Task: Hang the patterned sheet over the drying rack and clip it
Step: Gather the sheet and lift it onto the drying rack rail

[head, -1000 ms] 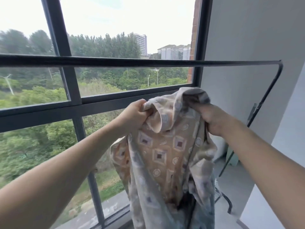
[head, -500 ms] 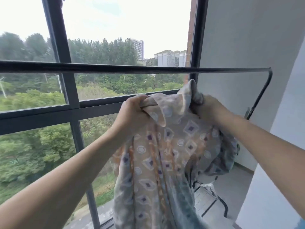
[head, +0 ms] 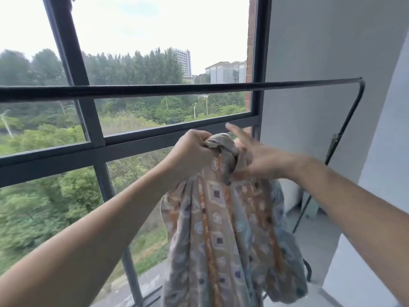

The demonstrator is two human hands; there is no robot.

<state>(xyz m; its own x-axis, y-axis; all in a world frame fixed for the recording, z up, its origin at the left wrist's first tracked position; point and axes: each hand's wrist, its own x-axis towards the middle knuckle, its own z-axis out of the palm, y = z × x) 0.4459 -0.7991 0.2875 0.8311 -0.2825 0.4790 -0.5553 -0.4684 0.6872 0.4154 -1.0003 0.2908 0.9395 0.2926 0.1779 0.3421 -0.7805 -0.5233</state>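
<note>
The patterned sheet (head: 223, 229) is held bunched below the drying rack's top bar (head: 177, 89), with no part of it laid over the bar. The gathered top of the sheet is gripped in the left hand (head: 190, 151), whose fingers are curled tightly round the fabric. The right hand (head: 254, 158) is positioned just right of the bunch, with fingers extended and spread; its thumb and palm are in contact with the fabric, though a firm grasp cannot be confirmed. The remainder of the sheet hangs downward in folds. The window frame (head: 93, 138) is located beyond the rack, and a grey wall (head: 321, 52) stands at the right.
</note>
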